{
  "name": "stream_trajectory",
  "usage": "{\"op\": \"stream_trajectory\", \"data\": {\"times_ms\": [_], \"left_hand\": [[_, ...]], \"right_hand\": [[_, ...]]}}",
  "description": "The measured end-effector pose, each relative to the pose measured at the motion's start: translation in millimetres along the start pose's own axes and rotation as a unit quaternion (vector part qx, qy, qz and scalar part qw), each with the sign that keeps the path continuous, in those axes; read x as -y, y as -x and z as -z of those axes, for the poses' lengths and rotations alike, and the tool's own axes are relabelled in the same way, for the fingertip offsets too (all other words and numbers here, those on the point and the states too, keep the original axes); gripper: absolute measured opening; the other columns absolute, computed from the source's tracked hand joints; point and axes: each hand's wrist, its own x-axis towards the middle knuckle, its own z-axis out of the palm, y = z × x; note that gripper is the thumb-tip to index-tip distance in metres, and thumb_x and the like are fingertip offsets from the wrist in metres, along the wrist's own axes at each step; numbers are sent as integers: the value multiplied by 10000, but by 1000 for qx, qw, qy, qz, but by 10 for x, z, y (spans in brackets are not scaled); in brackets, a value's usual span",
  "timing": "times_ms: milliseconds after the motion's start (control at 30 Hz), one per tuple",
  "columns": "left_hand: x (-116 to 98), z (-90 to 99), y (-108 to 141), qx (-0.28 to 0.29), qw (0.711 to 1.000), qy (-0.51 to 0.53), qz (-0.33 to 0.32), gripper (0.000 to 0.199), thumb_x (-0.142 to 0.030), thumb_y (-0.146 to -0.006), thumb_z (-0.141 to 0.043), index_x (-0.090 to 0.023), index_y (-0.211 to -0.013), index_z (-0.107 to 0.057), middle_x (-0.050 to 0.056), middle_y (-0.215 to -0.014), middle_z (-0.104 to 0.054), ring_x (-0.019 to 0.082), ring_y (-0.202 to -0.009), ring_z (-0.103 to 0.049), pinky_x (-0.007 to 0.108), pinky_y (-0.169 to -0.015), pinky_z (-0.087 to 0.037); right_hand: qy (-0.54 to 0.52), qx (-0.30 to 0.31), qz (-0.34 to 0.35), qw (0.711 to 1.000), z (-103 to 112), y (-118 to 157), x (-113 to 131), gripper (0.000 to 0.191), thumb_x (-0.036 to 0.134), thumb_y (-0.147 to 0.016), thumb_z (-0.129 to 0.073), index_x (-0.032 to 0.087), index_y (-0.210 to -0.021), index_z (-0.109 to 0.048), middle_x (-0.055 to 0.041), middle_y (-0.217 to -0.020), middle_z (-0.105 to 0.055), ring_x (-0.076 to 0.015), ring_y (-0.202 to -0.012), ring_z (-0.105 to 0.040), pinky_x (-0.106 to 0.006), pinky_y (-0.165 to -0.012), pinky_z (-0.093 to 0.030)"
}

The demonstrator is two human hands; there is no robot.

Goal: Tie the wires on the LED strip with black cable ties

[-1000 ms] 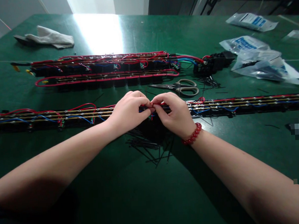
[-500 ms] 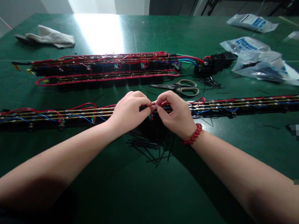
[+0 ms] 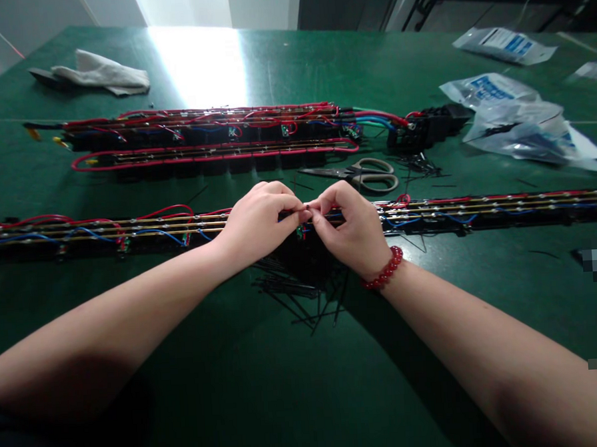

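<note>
My left hand (image 3: 262, 220) and my right hand (image 3: 347, 224) meet fingertip to fingertip over a long black rail (image 3: 422, 211) with brass-coloured strips and red and blue wires. Thumb and forefinger of each hand are pinched together. Whatever lies between them is hidden or too small to name. A small green circuit board (image 3: 300, 231) shows just below the fingertips. Toward me, beside the rail, lies a loose pile of thin black strips (image 3: 294, 287) that look like cable ties. A red bead bracelet (image 3: 385, 269) circles my right wrist.
Scissors (image 3: 358, 173) lie just beyond my right hand. Farther back are a shorter wired assembly (image 3: 203, 125) and a red-looped strip (image 3: 215, 152). Plastic bags (image 3: 518, 115) lie at the right, a whitish glove or cloth (image 3: 103, 73) at the far left, all on the green table (image 3: 227, 394).
Almost nothing differs. My fingertips have closed slightly nearer to each other at the same spot over the rail.
</note>
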Motion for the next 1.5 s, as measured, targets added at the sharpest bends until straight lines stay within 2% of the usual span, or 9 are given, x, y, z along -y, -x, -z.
{"op": "stream_trajectory", "data": {"times_ms": [300,667,900,1033,1300,1500], "left_hand": [[-28,-10,10,-10,1000,-13,5,190,-270,-907,-622,-188,-770,-724,41,-930,-693,196,-912,-588,353,-850,-459],[-28,-22,17,-21,1000,-5,16,182,-237,-913,-602,-192,-778,-715,42,-953,-687,196,-935,-583,356,-871,-466],[-24,-22,13,-39,999,-4,29,174,-224,-912,-587,-195,-791,-710,41,-966,-681,195,-958,-583,363,-904,-468],[-22,-20,19,-42,999,3,25,174,-209,-905,-579,-195,-783,-702,38,-961,-675,190,-954,-581,358,-895,-467],[-28,-5,15,-49,999,20,4,155,-210,-899,-582,-185,-778,-675,34,-920,-647,170,-910,-584,329,-846,-460],[-55,4,11,-39,999,27,25,97,-225,-898,-584,-199,-850,-665,17,-912,-657,169,-925,-588,315,-821,-451]], "right_hand": [[15,3,10,1000,8,-4,9,225,98,-808,-574,241,-745,-413,9,-769,-592,-173,-782,-626,-304,-672,-444],[39,3,58,998,9,-10,-22,240,102,-813,-563,241,-705,-399,-1,-734,-577,-168,-737,-571,-311,-668,-439],[53,47,134,989,22,-21,-36,178,196,-803,-621,245,-784,-451,-21,-794,-601,-190,-765,-550,-345,-699,-463],[64,58,118,989,20,-21,-39,171,207,-809,-619,246,-783,-454,-20,-796,-591,-194,-782,-539,-344,-692,-447],[54,35,107,992,4,-16,-26,189,187,-849,-590,239,-737,-447,-12,-746,-560,-178,-752,-532,-323,-667,-440],[54,32,106,992,-4,-16,-35,194,174,-860,-563,237,-722,-441,-7,-739,-552,-173,-747,-524,-320,-666,-435]]}}
